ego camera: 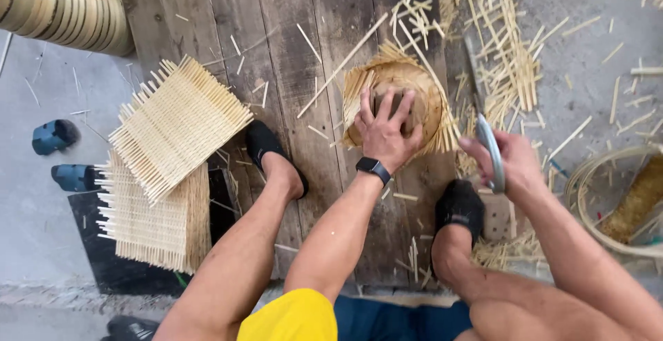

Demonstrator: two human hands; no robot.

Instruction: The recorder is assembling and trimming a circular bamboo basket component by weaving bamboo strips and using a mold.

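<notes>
Two hands work over a platform of dark wooden planks point(290, 51) that lies on the grey floor. The left hand point(385, 128) is spread open, its fingers pressing down on a brown round block point(394, 99) that sits on a small woven bamboo mat point(397, 102), near the right edge of the planks. The mat's loose strip ends stick out around the block on all sides. The right hand point(511, 161) is closed around the grey handle of a long knife point(483, 127), whose blade points away from the person, just beside the mat.

I think the danger is the blade: the left fingers lie very near the mat's rim, so a slip of the knife could reach them. Also, if the pressure on the block becomes weak, the mat may turn and be cut unevenly. Both feet in black shoes point(266, 149) stand on the planks, near the work.

At the left edge, two stacks of finished square mats point(176, 123) lie, and many cut strips point(511, 58) cover the floor on the right.
</notes>
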